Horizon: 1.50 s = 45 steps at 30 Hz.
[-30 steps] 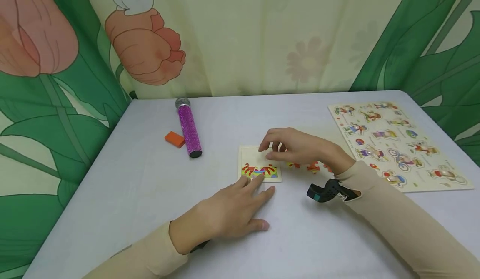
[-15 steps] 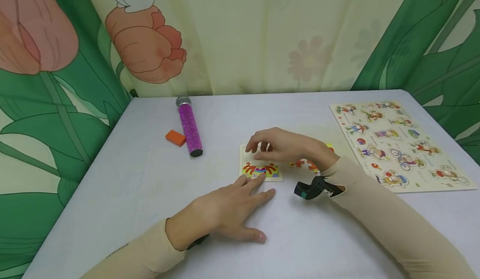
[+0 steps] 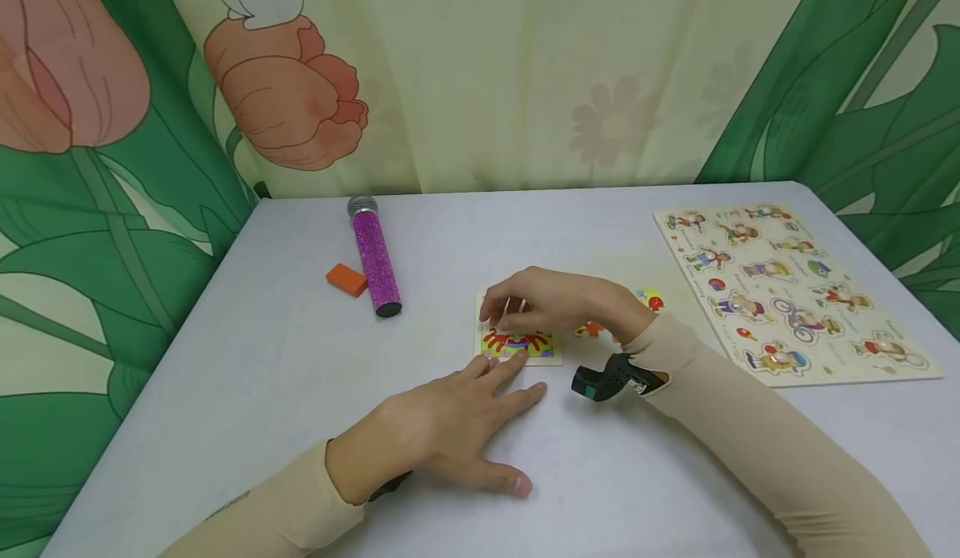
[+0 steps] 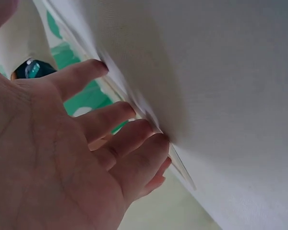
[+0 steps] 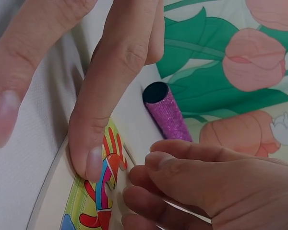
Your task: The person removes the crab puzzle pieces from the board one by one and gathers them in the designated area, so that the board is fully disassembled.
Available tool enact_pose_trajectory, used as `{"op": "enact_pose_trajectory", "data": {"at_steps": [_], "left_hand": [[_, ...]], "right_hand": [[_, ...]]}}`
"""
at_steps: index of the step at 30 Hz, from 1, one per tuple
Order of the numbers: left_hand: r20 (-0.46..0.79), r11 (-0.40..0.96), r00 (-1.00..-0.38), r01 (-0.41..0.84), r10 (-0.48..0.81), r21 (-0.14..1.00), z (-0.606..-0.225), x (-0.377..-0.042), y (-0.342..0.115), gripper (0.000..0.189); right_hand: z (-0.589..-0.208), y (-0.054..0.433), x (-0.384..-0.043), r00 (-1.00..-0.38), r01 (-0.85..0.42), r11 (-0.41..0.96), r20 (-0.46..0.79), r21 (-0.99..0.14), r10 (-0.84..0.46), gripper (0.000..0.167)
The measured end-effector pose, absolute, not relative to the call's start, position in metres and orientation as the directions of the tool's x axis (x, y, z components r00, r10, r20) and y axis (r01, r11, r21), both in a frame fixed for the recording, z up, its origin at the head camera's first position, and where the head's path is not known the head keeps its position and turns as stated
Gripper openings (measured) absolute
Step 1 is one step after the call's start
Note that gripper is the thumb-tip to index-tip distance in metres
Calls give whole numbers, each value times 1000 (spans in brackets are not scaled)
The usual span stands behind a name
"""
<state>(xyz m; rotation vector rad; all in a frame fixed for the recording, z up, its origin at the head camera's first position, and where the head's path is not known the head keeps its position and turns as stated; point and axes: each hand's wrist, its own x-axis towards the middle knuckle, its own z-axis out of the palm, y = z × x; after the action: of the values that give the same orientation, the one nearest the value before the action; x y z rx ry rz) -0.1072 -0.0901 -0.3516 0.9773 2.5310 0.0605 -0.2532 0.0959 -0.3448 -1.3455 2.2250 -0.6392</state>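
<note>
A small framed jigsaw board (image 3: 557, 360) lies on the table in the head view. Its near rows form a red, many-legged figure with a rainbow band (image 5: 103, 189). My left hand (image 3: 442, 429) is spread flat, palm down, with fingertips resting at the board's near edge. In the right wrist view, a fingertip of that hand presses on the picture. My right hand (image 3: 551, 304) is over the board's far left part, fingers bent and thumb close to them. Whether it pinches a piece I cannot tell. Loose jigsaw pieces (image 3: 651, 298) lie right of the board, partly behind the right wrist.
A glittery purple microphone (image 3: 377, 262) lies at the left back, with an orange block (image 3: 347, 279) beside it. To the right is a large pegboard puzzle (image 3: 795, 291) with several cartoon figures. A printed curtain (image 3: 480, 82) hangs behind the table.
My right hand has moved left and slightly nearer, from the board's right side to its left part. More loose pieces show behind the wrist. The left hand stays at the near edge.
</note>
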Motion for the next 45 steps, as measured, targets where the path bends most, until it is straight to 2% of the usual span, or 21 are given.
{"op": "enact_pose_trajectory", "data": {"at_steps": [16,26,34,45], "left_hand": [[-339,743,-668,643,663,185,-353,-106,-93,100],[-320,738,-673,654,667,164,-352,-106,-91,100],[-317,732,-670,665,671,146,-352,-106,-90,100],[-319,733,-668,662,672,155,-353,-106,-91,100]], "right_hand": [[-350,93,-255,-394,-666,388,-142,-637,-908,19],[-352,92,-255,-407,-645,409,-162,-645,-899,24],[-352,91,-255,-398,-669,400,-153,-626,-904,19],[-354,89,-254,-376,-653,376,-150,-657,-914,12]]}}
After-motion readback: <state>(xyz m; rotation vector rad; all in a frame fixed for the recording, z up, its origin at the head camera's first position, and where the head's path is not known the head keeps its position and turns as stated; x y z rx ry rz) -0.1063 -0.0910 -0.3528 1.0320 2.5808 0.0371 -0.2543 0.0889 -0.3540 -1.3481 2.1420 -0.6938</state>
